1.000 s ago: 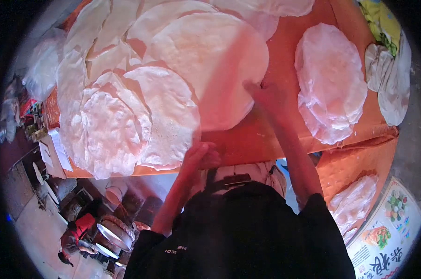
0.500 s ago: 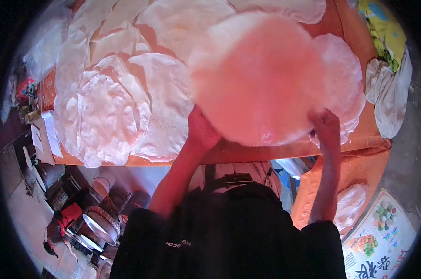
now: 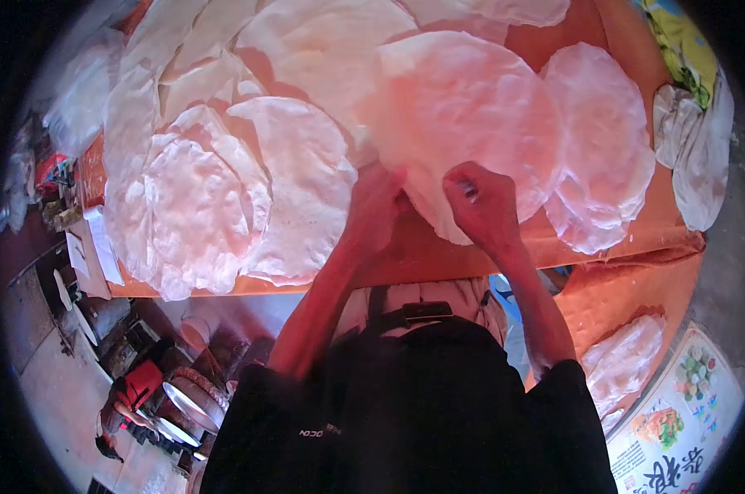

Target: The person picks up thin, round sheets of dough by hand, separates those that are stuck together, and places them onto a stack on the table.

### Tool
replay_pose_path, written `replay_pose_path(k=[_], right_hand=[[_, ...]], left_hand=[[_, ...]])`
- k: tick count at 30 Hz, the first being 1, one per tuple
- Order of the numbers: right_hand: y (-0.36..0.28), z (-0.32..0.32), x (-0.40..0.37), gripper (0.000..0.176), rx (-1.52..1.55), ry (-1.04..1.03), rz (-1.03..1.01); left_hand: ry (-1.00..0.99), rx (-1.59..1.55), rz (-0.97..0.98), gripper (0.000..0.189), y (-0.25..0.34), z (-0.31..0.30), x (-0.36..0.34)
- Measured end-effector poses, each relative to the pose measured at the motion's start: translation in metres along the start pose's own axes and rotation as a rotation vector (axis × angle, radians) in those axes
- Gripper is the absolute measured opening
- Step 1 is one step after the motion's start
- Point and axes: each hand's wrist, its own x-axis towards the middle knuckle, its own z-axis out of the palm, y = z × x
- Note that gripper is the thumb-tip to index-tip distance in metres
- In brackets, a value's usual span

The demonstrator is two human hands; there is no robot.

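Note:
A large thin round sheet (image 3: 488, 107) lies in front of me on the orange-covered table (image 3: 438, 262), its left part blurred. My right hand (image 3: 481, 206) has thumb and fingers pinched together at the sheet's near edge. Just left of it, my left hand (image 3: 374, 206) is closed by the sheet's left edge; its fingertips are blurred and what they grip cannot be made out. Another round sheet (image 3: 595, 132) lies to the right. On the left, a pale sheet (image 3: 294, 173) sits beside a wrinkled pile of sheets (image 3: 195, 206).
More sheets (image 3: 323, 49) cover the table's far side. At the right edge hangs white cloth (image 3: 702, 165) beside yellow cloth (image 3: 681, 49). A lower orange surface (image 3: 611, 296) holds another sheet (image 3: 628, 358). A person in red (image 3: 137, 387) is at the lower left, near round pans (image 3: 193, 403).
The round sheet has gone from raised and blurred between my hands to lying mostly on the table. My right hand has moved left, close to my left hand.

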Motion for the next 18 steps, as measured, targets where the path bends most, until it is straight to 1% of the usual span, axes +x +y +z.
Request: replay_pose_path(k=[2,5,8,11,14,15,17,18], right_hand=[[0.001,-0.004,0.002,0.022,-0.127,0.141,0.020],[-0.006,0.012,-0.004,0.020,-0.125,0.083,-0.207],[0.000,0.022,-0.003,0.025,-0.091,0.063,-0.314],[-0.002,0.002,0.007,0.033,0.076,-0.033,0.040],[0.003,0.014,0.003,0.019,-0.066,0.040,-0.304],[0.003,0.018,0.004,0.017,-0.117,0.065,-0.361],[-0.003,0.036,0.006,0.014,-0.245,0.093,-0.368],[-0.006,0.044,0.007,0.012,-0.322,0.088,-0.322]], left_hand=[[-0.018,-0.113,0.027,0.026,0.002,0.000,-0.002],[0.126,0.045,0.067,0.024,0.006,0.019,-0.002],[0.082,0.450,0.084,0.021,-0.006,-0.012,0.006],[0.055,0.106,0.057,0.018,-0.008,-0.006,0.007],[-0.001,0.125,0.085,0.015,-0.009,-0.004,0.007],[0.021,0.494,0.191,0.011,-0.010,-0.010,0.008],[0.019,1.199,0.414,0.008,-0.016,-0.026,0.017],[-0.045,0.757,0.179,0.008,-0.017,-0.030,0.017]])
